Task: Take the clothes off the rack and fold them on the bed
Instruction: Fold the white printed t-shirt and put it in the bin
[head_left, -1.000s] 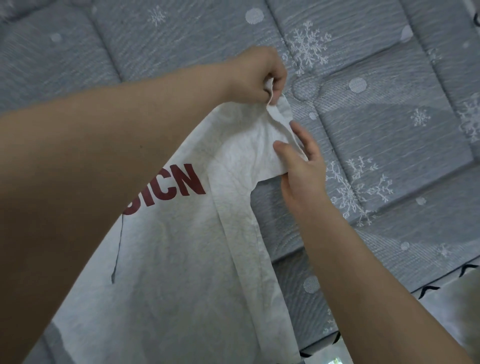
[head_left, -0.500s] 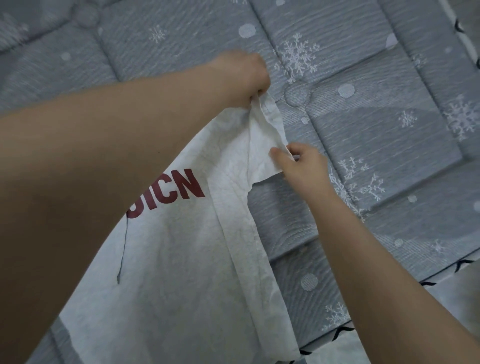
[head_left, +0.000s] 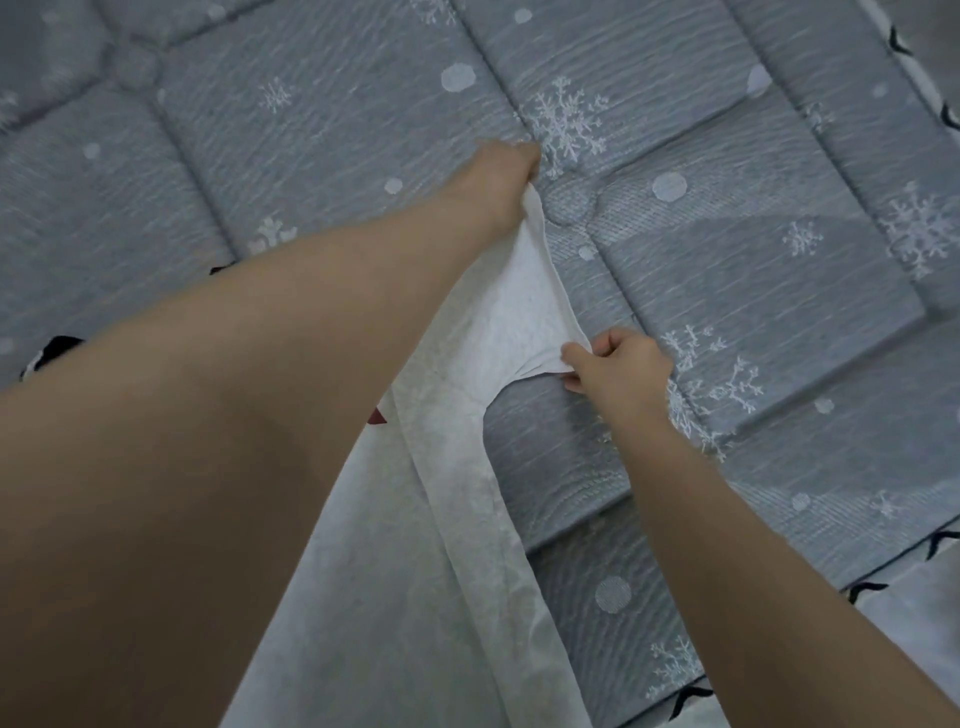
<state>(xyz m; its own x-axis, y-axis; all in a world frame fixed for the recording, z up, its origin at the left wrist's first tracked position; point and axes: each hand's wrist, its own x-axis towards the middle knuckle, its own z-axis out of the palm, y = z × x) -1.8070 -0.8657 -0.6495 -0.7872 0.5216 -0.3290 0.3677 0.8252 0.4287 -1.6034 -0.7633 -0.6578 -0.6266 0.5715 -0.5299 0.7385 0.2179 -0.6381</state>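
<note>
White cotton T-shirt (head_left: 498, 332) lies spread on the bed (head_left: 779, 291), over its grey quilted snowflake cover. The left hand (head_left: 498, 182) grips the far corner of the sleeve with curled fingers, now farther out across the bed than half a second ago. The right hand (head_left: 618, 369) pinches the near sleeve hem, so the sleeve is pulled flatter between both hands. Red lettering on the shirt, plain earlier, is now almost hidden under the left forearm.

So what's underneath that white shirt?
The grey snowflake quilt lies under the white shirt, which both hands hold. Whatever the shirt and arms cover is hidden.
</note>
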